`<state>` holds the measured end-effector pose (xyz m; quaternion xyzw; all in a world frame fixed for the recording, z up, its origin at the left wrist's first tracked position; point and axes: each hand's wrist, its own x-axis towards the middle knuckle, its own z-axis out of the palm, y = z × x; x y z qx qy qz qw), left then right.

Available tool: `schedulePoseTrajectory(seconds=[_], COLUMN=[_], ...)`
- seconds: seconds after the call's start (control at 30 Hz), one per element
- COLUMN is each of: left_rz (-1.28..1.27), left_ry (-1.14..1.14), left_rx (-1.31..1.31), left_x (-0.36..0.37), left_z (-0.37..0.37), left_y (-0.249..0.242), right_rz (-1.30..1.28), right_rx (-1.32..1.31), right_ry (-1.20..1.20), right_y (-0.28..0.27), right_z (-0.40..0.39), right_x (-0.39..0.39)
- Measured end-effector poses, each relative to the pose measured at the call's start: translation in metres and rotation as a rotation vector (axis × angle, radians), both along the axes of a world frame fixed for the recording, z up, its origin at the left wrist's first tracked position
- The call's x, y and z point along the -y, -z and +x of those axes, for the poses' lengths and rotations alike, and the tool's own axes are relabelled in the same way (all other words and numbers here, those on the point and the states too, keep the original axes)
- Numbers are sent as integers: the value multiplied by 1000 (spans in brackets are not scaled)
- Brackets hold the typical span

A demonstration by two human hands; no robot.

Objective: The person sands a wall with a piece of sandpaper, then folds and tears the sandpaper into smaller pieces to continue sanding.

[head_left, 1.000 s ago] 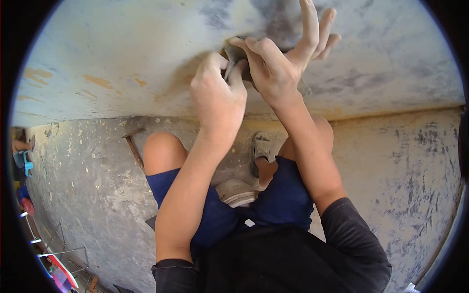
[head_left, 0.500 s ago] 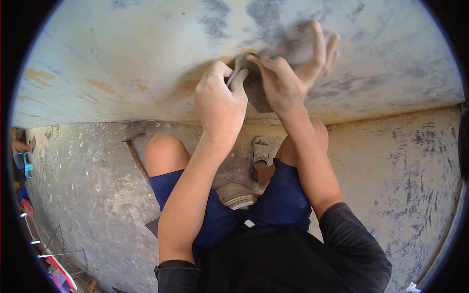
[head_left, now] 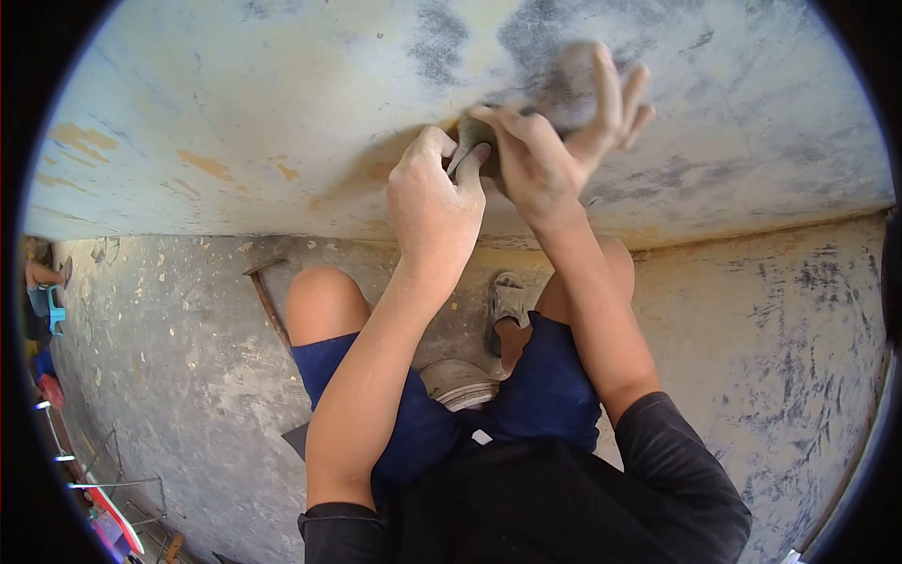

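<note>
**Both hands on a worn grey sanding sheet, pressed against a pale painted wall**

So the thing in hand is a thin, grey, floppy sheet of abrasive paper [head_left: 474,141], folded and sitting flat against the pale blue-white, patchy painted wall [head_left: 235,103], right between the two hands. Looks light and soft, bends easily, probably tears if you yank a corner, and the grit side should keep it from sliding about. Best grip is my guess: pinch the folded edge and press with flat fingers behind it.

The left hand [head_left: 434,211] is curled shut, thumb and forefinger pinching the sheet's lower edge. The right hand [head_left: 540,155] pins the sheet with thumb and index while the other fingers fan out loose, blurred, over a dark scuffed patch of the wall.

Around: the person squats in blue shorts [head_left: 545,376], knees close under the wall. A rusty metal rod [head_left: 268,305] lies on the grey stained concrete floor [head_left: 752,357] by the left knee, a grey sandal [head_left: 510,301] between the knees, and a round whitish object [head_left: 460,381] beneath. Nothing sits between hands and wall; the knees crowd things a bit.
</note>
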<state>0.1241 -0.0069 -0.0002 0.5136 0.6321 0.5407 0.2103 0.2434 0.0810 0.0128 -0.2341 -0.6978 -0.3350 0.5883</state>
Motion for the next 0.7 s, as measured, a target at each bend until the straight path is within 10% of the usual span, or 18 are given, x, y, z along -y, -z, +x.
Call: schedulePoseTrajectory(seconds=[0.7], left_rz=[10], left_ry=[4], left_rx=[9], left_x=[-3], left_z=[14], left_y=[2], right_rz=[-129], right_rx=[-26], right_ry=[25], right_y=[0], right_z=[15], right_x=[7])
